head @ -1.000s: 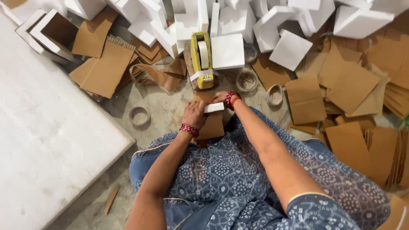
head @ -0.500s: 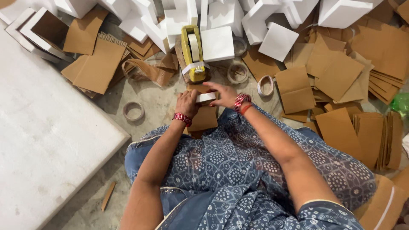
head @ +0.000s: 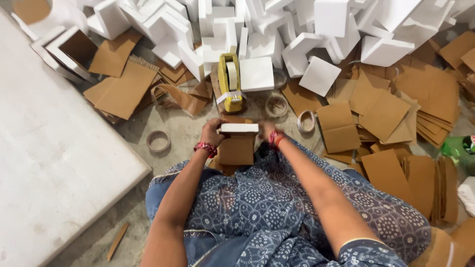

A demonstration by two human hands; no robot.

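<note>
A large white slab fills the left side of the floor; beside its edge lies an empty tape core, and further up sit loose cardboard sheets next to a white foam frame; a heap of white foam blocks runs across the top of the view.

The left hand is curled narrow around the left end of a small white foam piece, fingers wrapped over its edge; a red bangle sits at the wrist. The foam piece is held level just above the lap, with a brown cardboard panel hanging directly beneath and touching it; just beyond it on the floor stands a yellow tape dispenser, close to a square foam block.

The right hand is at the right end of the foam piece; it is blurred, so I cannot tell how far it is closed or whether it grips.

To the right lie two more tape rolls, then stacked cardboard squares; a green bottle rests at the far right edge.
</note>
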